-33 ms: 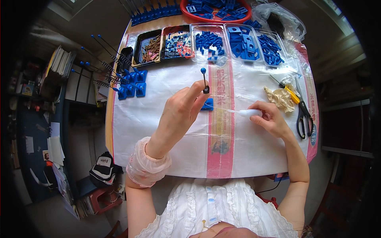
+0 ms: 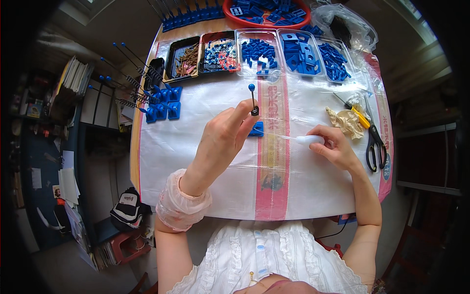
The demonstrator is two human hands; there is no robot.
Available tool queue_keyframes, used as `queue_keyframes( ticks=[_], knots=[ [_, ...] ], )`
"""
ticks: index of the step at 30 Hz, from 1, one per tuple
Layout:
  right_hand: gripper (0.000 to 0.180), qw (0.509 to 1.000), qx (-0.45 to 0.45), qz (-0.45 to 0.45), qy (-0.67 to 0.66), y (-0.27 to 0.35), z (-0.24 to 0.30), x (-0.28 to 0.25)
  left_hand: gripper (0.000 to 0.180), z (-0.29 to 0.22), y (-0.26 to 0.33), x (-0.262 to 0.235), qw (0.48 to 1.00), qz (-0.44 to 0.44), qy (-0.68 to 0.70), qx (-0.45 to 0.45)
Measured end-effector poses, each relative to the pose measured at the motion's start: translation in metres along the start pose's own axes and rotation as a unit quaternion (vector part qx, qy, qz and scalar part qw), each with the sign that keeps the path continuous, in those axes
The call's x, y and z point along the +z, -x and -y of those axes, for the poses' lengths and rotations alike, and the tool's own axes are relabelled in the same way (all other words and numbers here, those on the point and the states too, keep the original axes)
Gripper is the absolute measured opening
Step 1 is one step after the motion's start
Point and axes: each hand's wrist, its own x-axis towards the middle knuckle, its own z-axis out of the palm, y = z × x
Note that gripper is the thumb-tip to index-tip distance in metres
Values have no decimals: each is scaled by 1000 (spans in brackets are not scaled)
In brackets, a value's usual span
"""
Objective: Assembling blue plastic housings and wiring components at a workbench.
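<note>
My left hand (image 2: pixel 220 134) pinches a black coil spring (image 2: pixel 255 111) between thumb and forefinger, over the middle of the table. From it a thin rod (image 2: pixel 252 98) stands upright, tipped with a blue ball (image 2: pixel 251 87). Just below these fingertips shows a blue plastic base (image 2: pixel 256 129), partly hidden by the hand; whether it hangs from the spring cannot be told. In my right hand (image 2: pixel 337 149) is a small white squeeze bottle (image 2: pixel 306 140), closed in the fingers and lying sideways. Its thin clear nozzle points left toward the blue base, and the tip is hard to make out.
Trays of screws (image 2: pixel 188 61), nuts (image 2: pixel 219 54) and blue parts (image 2: pixel 299 54) line the back, before a red basin (image 2: pixel 267 22). Finished-looking spring pieces (image 2: pixel 164 104) stand left. Crumpled paper (image 2: pixel 346 122), a yellow-handled tool (image 2: pixel 361 117) and black scissors (image 2: pixel 375 147) lie right.
</note>
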Motion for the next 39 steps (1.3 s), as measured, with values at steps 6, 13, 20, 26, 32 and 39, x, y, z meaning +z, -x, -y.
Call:
queue_keyframes(
  ticks=[6,13,20,26,32,39],
  knots=[
    [23,1000,-5,-13,-8,3,-7,-8,34,0,0,0,1000,-3,-10,9],
    [23,1000,0,-17,6,-1,-7,-5,21,-2,1,-4,999,6,-32,6],
    [23,1000,-1,-9,21,-3,-4,-4,22,0,1,-3,999,2,-35,9],
    [23,1000,-6,-13,14,-5,-3,-2,22,0,1,-4,999,1,-33,16],
    [23,1000,-7,-12,21,-4,-4,-3,24,0,2,-4,999,2,-32,12],
    [24,1000,1,-9,27,-6,-3,-2,23,-2,1,-4,999,5,-32,9]
  ],
)
